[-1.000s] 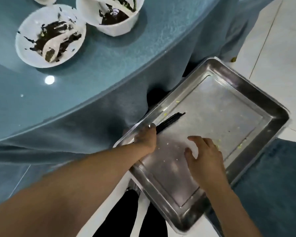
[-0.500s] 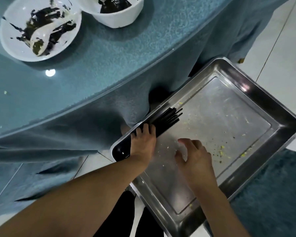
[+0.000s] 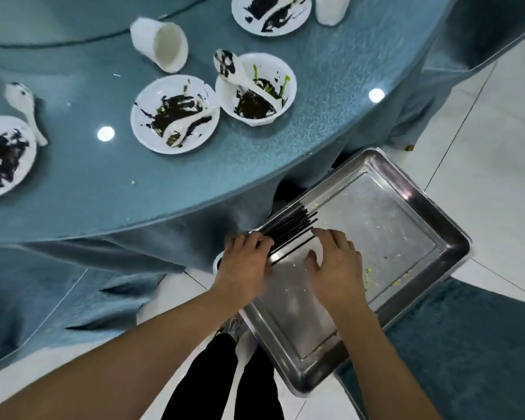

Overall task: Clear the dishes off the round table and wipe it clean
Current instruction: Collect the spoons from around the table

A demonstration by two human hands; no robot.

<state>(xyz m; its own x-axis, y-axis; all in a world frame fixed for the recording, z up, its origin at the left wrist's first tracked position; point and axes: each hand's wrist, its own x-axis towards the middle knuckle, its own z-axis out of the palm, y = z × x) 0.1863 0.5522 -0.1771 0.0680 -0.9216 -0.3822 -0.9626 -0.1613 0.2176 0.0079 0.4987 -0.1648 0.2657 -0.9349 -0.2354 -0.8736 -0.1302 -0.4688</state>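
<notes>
A steel tray (image 3: 455,237) sits just off the edge of the round table (image 3: 194,177), which has a blue cloth. Black chopsticks (image 3: 297,225) lie side by side along the tray's near-left wall. My left hand (image 3: 246,262) rests flat over their near ends. My right hand (image 3: 334,268) lies on the tray floor, its fingertips against the outermost stick. On the table stand a dirty white plate (image 3: 176,113) with a spoon, a smeared bowl (image 3: 255,89) with a spoon, and a tipped-over cup (image 3: 164,45).
Another dirty plate (image 3: 0,156) and a loose spoon (image 3: 25,107) lie at the far left. A plate (image 3: 270,13) and a cup (image 3: 331,7) sit at the top. Blue fabric (image 3: 467,344) lies under the tray. My legs stand on white tiles.
The chopsticks have spread from a tight bundle into a flat row. My right hand has moved up to touch them. The view has tilted up and shows more of the table.
</notes>
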